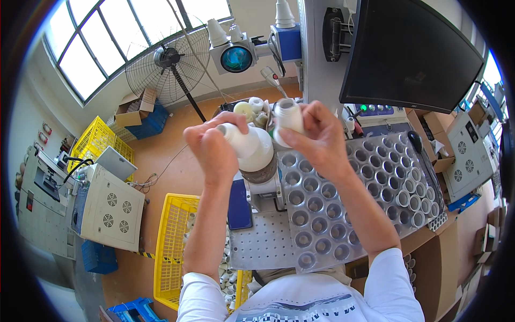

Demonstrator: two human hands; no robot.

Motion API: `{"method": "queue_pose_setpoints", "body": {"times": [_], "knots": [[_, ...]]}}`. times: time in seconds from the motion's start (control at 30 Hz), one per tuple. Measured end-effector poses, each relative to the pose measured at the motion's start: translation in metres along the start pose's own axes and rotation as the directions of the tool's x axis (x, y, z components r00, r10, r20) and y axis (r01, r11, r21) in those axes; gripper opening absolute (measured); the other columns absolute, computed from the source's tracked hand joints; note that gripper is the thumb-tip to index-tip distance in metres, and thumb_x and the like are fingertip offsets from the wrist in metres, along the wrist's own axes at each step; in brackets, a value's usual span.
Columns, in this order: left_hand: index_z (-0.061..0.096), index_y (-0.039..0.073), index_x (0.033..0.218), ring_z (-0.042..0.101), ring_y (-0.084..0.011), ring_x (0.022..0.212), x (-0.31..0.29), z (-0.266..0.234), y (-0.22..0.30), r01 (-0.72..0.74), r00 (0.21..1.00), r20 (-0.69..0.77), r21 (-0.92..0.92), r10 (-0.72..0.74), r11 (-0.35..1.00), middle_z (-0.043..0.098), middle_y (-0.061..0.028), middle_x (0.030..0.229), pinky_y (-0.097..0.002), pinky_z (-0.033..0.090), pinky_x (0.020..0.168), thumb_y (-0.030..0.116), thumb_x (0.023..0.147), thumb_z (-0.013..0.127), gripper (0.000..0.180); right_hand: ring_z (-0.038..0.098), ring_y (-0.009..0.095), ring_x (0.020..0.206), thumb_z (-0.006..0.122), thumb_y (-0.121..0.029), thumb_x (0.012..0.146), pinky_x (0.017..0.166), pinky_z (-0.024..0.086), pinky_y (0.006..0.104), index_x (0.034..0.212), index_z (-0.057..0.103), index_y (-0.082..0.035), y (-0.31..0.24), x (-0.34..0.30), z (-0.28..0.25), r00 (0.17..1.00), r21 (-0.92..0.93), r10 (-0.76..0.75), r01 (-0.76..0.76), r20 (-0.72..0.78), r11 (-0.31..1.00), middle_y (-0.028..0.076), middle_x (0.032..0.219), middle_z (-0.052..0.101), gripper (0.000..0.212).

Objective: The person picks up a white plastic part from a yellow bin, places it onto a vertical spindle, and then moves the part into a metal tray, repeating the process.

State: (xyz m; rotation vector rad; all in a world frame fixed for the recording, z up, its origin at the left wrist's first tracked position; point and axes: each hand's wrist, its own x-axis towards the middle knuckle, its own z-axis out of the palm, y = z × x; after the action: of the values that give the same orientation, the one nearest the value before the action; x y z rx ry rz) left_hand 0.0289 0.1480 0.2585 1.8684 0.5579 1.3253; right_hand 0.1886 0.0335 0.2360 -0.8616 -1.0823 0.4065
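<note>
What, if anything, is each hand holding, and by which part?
Right hand: a white bottle, gripped by its body below the threaded neck. Left hand: a tilted white container, gripped near its open end; some finger contacts are hidden.

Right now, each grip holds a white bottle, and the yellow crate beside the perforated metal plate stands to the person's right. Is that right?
Not quite: the head view shows the yellow crate beside the perforated metal plate standing to the person's left, not right. The rest holds: the left grip and right grip each hold a white bottle.
</note>
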Motion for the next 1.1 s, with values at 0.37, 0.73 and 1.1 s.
{"method": "queue_pose_setpoints", "body": {"times": [0.37,0.73,1.1], "knots": [[0.042,0.018,0.072,0.051,-0.0239,0.077,-0.064,-0.070,-0.017,-0.078,0.993,0.012,-0.701,0.121,0.709,0.060,-0.0116,0.074,-0.0362,0.046,0.071,0.058,0.093,0.065,0.050,0.060,0.015,0.080,0.082,-0.020,0.083,0.070,0.050,0.0332,0.101,0.058,0.000,0.028,-0.020,0.039,0.964,-0.548,-0.205,0.265,0.169,0.794,0.009,0.090,0.061,0.036],[0.060,-0.002,0.082,0.062,-0.0238,0.082,-0.140,-0.015,-0.025,0.138,0.989,0.076,-0.779,-0.127,0.611,0.064,-0.0169,0.100,-0.0385,0.055,0.061,0.075,0.089,0.057,0.077,0.068,0.032,0.110,0.089,-0.016,0.075,0.096,0.055,0.0383,0.129,0.058,0.001,-0.002,-0.125,0.030,0.936,-0.313,0.082,0.031,0.341,0.949,0.020,0.124,0.065,0.064],[0.055,-0.001,0.066,0.053,-0.0187,0.073,-0.162,-0.003,-0.037,0.272,0.961,0.113,-0.567,-0.254,0.778,0.059,-0.0099,0.079,-0.0314,0.042,0.068,0.044,0.086,0.041,0.050,0.062,0.031,0.121,0.088,-0.012,0.076,0.103,0.049,0.0395,0.133,0.057,-0.001,0.006,-0.158,0.011,0.943,-0.411,0.028,0.117,0.330,0.904,0.019,0.129,0.064,0.067]]}}
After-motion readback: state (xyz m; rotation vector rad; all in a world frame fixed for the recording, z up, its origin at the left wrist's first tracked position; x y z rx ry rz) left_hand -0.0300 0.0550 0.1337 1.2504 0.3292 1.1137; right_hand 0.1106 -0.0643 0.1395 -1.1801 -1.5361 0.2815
